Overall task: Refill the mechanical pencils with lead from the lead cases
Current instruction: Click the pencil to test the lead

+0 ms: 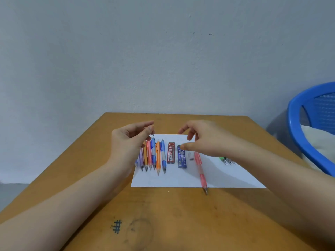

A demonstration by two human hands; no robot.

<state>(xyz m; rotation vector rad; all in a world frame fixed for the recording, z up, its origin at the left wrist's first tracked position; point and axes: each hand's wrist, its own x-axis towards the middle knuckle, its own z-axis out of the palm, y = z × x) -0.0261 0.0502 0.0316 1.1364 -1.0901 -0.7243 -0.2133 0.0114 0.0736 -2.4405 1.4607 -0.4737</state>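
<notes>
Left hand (130,140) is held up over the row of pencils (152,156), thumb and forefinger pinching one thin stick of lead (155,144) that hangs down from the fingertips. Right hand (204,140) hovers with fingers loosely spread and nothing in them that I can see, its thumb just above the blue lead case (182,158).

Nearest, the bench (181,223) is bare wood with an inked hash mark (117,226), which gives the forearms the most room to move. Beyond it lies a white sheet (172,180). A pink pencil (200,169) lies apart from the row, its tip past the sheet's near edge and on the wood; a small grey piece (190,156) beside its far end may be its cap. I judge this is the pencil being refilled, with the lead out and not yet inserted.

Further back, the row lies side by side, tips toward the person, with the red lead case (171,153) just right of it and the blue one next. Whether any of these are filled, I cannot tell. Green pencils (226,160) lie half hidden by the right forearm, perhaps finished ones.

Behind the sheet, a narrow strip of bench ends at the wall (163,51). A blue chair (308,124) stands close off the right edge, so room on that side is tight.
</notes>
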